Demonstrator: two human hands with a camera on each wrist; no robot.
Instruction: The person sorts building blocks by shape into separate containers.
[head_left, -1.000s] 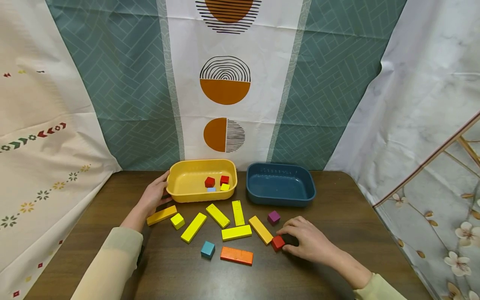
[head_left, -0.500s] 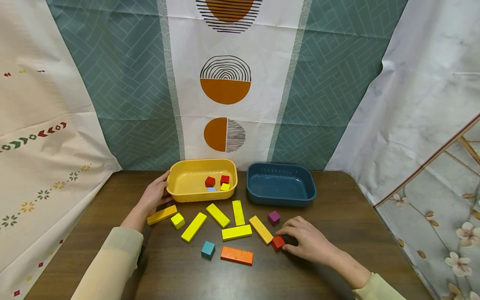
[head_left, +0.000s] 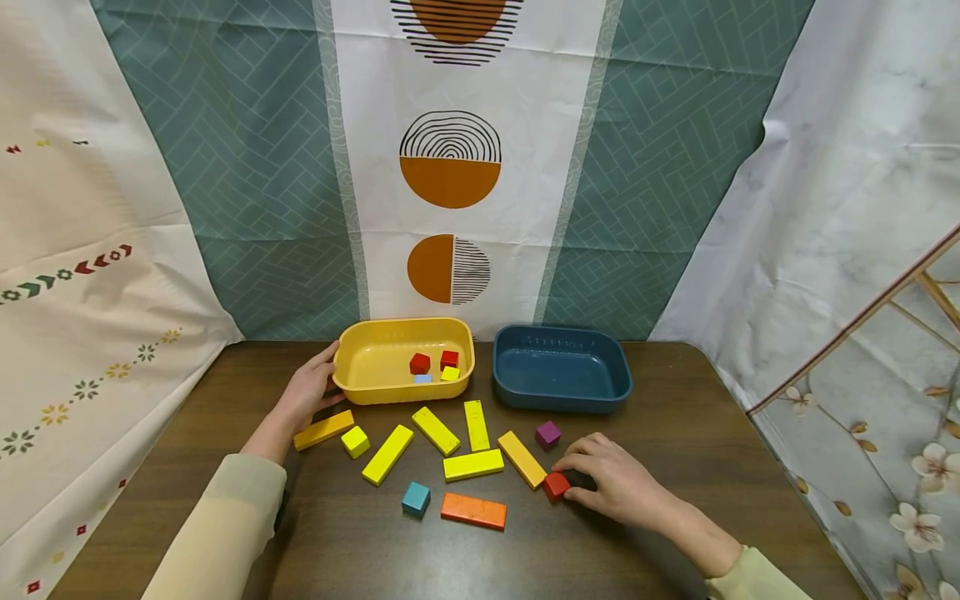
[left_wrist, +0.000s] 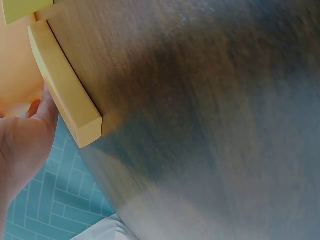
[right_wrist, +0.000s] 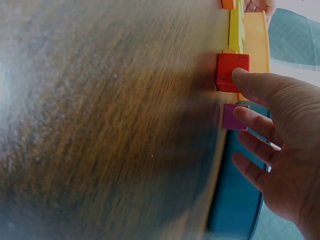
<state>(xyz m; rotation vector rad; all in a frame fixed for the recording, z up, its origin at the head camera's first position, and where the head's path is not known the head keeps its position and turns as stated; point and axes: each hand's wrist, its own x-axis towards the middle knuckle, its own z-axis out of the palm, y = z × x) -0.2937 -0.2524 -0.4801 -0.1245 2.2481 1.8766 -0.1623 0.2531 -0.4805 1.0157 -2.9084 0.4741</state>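
My left hand (head_left: pixel 309 390) holds the left end of a yellow plastic bin (head_left: pixel 360 386), its fingers along the end wall and a digit low by the near corner. Inside the bin lie two red cubes, a yellow cube (head_left: pixel 450 374) and a light blue block (head_left: pixel 423 378). On the right, my right hand (head_left: pixel 611 479) pinches a red cube (head_left: pixel 556 487) that sits at the near end of a light orange plank (head_left: pixel 522 460). The right wrist view shows the thumb pressed on the red cube (right_wrist: pixel 233 73); the index finger is mostly hidden, the other fingers spread loosely.
A dark blue bin (head_left: pixel 562 402) stands right of the yellow one. A purple cube (head_left: pixel 548 435) lies just beyond my right hand. Several yellow planks (head_left: pixel 474 466), an orange plank (head_left: pixel 473 512), a teal cube (head_left: pixel 416 498) and a yellow cube (head_left: pixel 356 442) lie about the wooden table.
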